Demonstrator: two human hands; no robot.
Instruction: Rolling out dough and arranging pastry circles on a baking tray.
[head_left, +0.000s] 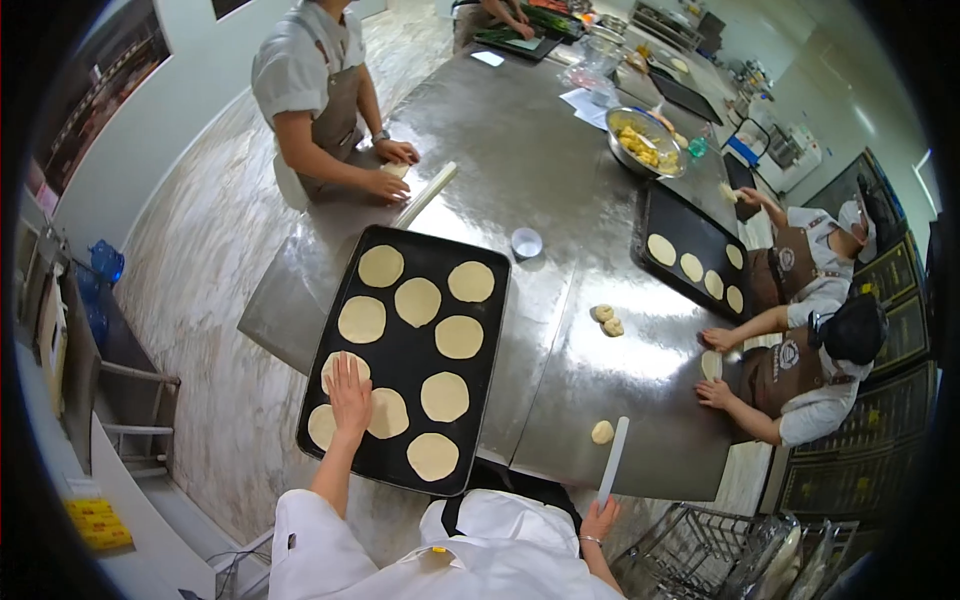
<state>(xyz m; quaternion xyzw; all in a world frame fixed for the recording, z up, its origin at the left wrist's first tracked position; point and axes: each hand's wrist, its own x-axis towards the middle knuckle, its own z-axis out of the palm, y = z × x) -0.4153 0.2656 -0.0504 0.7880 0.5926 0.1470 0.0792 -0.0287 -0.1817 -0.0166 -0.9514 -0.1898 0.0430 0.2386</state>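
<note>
My left hand (350, 401) lies flat, palm down, over a round dough disc (334, 365) at the left side of a black baking tray (390, 322). Several other flat pale discs, such as this dough round (445, 397), are spread over the tray. One more dough round (387, 414) sits just right of my left hand, partly behind it. Down at the table's front edge, my right hand (599, 517) grips the lower end of a slim, pale rolling pin (614, 456). Beside the pin's upper end rests a small dough ball (602, 432) on the steel table (559, 375).
A small cup (526, 244) stands beyond the tray. Dough pieces (607, 320) lie to the right. Co-workers handle dough at the left and right edges, near a second black tray (690, 236). Farther back are a steel bowl of yellow filling (645, 142) and a long pale rod (427, 195).
</note>
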